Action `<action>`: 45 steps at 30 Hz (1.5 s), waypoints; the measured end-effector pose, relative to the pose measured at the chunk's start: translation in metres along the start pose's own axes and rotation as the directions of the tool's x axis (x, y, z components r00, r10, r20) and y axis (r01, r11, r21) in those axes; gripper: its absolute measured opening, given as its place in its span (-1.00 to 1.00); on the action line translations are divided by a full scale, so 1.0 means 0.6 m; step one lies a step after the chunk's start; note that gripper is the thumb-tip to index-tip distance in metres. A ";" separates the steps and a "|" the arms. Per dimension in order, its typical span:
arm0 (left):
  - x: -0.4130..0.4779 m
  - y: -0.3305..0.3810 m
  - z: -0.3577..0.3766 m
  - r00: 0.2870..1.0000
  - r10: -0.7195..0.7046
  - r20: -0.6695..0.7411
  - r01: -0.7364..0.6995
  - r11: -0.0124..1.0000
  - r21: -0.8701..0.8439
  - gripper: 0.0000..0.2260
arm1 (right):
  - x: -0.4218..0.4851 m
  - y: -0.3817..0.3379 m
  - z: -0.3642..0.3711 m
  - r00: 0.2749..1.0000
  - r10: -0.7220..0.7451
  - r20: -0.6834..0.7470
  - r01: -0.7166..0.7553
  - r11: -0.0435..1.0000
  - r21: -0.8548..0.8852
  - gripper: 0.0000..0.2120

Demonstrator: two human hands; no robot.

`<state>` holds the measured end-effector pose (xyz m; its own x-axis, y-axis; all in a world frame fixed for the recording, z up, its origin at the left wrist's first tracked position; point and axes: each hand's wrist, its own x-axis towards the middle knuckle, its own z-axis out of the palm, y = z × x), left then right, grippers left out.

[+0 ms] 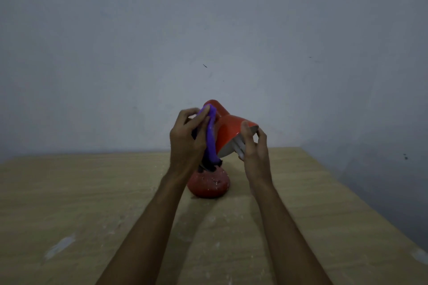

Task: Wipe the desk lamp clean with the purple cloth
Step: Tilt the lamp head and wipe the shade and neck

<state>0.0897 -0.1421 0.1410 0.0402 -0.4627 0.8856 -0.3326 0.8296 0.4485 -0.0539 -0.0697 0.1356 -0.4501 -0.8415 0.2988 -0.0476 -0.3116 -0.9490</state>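
Observation:
A red desk lamp stands in the middle of the wooden table, its round speckled base [209,184] behind my forearms. The red shade [228,128] tilts to the right, white inside, with a white bulb [239,148] showing. My left hand [187,139] grips the purple cloth [210,132] and holds it against the shade's left side and neck. My right hand [254,146] holds the shade's rim, thumb on the red outside, fingers curled round the lower edge. The lamp's black neck is mostly hidden by the cloth and my left hand.
The light wooden table [92,192] runs back to a grey-blue wall [208,30]. Its right edge [361,196] slants towards me, with a dark gap beside it. White scuffs and crumbs mark the tabletop near the base.

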 end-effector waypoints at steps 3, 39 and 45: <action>0.044 0.013 -0.001 0.959 0.204 0.195 -0.203 0.979 -0.029 -0.73 | 0.003 0.003 0.004 1.000 -0.003 -0.019 0.003 1.000 0.004 -0.19; -0.003 -0.045 0.063 0.835 -0.544 -0.083 0.511 0.822 -0.251 -0.69 | 0.007 0.006 -0.012 0.999 -0.033 -0.014 0.034 0.999 0.030 -0.47; 0.008 -0.028 0.061 0.789 -0.611 -0.063 0.521 0.719 -0.460 -0.69 | 0.010 0.011 -0.006 1.000 -0.024 -0.014 0.024 1.000 0.010 -0.46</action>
<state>0.0610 -0.1694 0.1332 0.2946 -0.8524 0.4320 0.2147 0.4996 0.8393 -0.0604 -0.0753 0.1306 -0.4610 -0.8276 0.3202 -0.0492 -0.3364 -0.9404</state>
